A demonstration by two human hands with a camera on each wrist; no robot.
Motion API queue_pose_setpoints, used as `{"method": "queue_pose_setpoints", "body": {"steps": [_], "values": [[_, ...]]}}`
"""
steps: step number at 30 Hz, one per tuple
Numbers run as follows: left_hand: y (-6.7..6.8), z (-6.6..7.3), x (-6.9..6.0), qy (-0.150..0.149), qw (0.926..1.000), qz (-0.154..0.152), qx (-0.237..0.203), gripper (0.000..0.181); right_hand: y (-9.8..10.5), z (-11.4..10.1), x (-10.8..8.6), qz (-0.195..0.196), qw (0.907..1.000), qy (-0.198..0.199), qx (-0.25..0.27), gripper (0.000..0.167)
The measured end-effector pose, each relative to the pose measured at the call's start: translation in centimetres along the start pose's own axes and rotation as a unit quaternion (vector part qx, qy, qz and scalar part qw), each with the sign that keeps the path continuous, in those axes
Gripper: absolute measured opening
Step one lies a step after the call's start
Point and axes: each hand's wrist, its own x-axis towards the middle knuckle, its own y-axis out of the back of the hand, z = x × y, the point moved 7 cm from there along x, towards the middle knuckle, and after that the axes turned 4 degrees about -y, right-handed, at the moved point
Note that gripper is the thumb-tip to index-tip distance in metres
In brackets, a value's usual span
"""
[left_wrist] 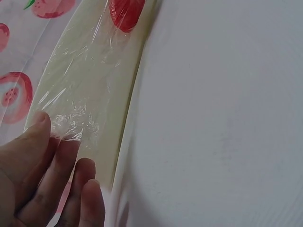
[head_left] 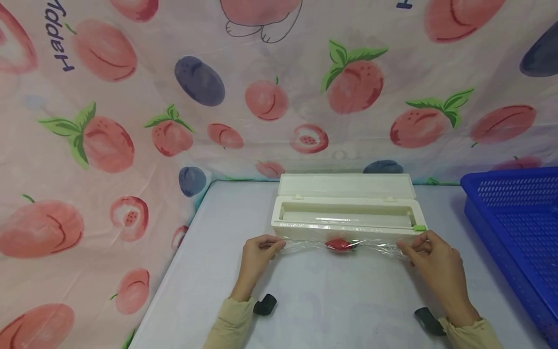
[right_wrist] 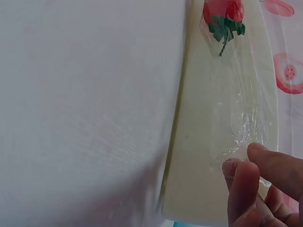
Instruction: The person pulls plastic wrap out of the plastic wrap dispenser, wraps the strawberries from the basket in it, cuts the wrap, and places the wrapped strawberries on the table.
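Note:
A red strawberry (head_left: 339,245) with a green leafy top lies wrapped in clear plastic film (head_left: 383,247), in front of a cream film dispenser box (head_left: 348,231). My left hand (head_left: 257,259) pinches the film's left end between thumb and fingers. At the other end, my right hand (head_left: 438,269) pinches the film near the box's right corner. Each wrist view shows the film gathered and creased at the fingertips, with the strawberry (left_wrist: 127,14) further along it. The green leaves (right_wrist: 225,29) point toward my right hand. The box lid (head_left: 346,185) stands raised at the back.
A blue perforated basket (head_left: 484,213) stands at the right edge of the white table (head_left: 331,310). A green slider (head_left: 419,228) sits at the box's right end. Fruit-printed cloth (head_left: 270,58) hangs behind and along the left side.

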Motion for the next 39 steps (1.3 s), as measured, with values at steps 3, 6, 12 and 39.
{"method": "queue_pose_setpoints", "body": {"steps": [3,6,12,39], "values": [[0.2,0.1,-0.1,-0.007,1.0,0.004,0.005,0.014,0.1,-0.1,0.0,0.002,1.0,-0.001,-0.005,0.026],[0.4,0.5,-0.2,-0.018,0.9996,0.013,0.016,0.014,0.4,-0.2,0.0,0.007,0.9999,0.004,-0.011,0.026],[1.1,2.5,-0.3,-0.056,0.9972,0.033,0.036,0.014,1.5,-0.3,0.1,0.023,0.9991,0.006,-0.036,0.031],[-5.2,8.8,0.9,-0.122,0.9906,-0.062,-0.01,0.014,0.4,0.1,3.4,-0.074,0.9959,0.041,0.03,0.097]]}}
